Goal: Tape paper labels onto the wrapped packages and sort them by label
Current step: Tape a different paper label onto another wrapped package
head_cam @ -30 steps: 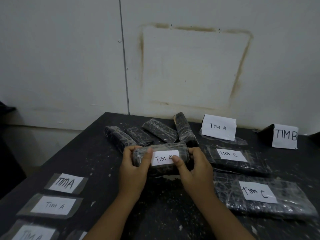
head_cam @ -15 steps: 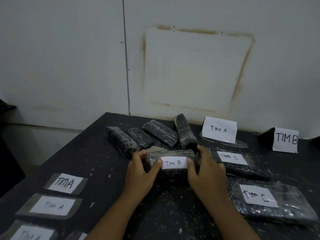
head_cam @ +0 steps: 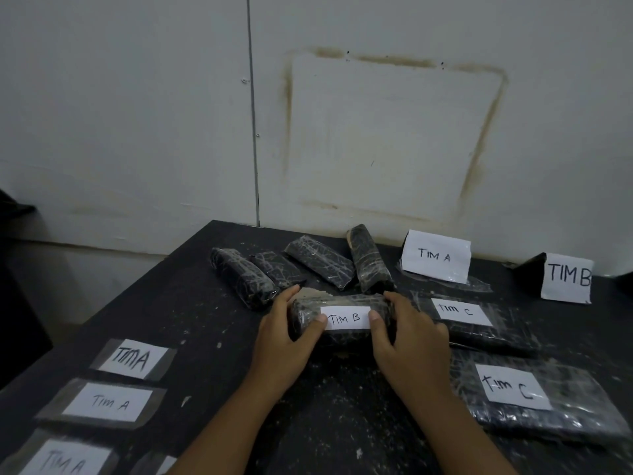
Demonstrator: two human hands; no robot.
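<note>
Gripping a freshly labelled package at both ends, low over the table (head_cam: pixel 171 303)

The wrapped package (head_cam: pixel 342 301) lies crosswise in front of the person, long axis running left to right; the left hand (head_cam: pixel 284 337) and right hand (head_cam: pixel 411 341) each curl round an end, thumbs pressing the edges of its white paper label (head_cam: pixel 347 318) marked TIM B. It is a dark, blocky bar under crinkled glossy film that looks slippery. The standing TIM B sign (head_cam: pixel 567 277) is well off to the right and further back, past two flat TIM C packages (head_cam: pixel 479 323), so the right hand is nearer for carrying it across. Four unlabelled packages (head_cam: pixel 243 279) lie just behind, and taped TIM A slips (head_cam: pixel 108 402) wait at the near left
</note>
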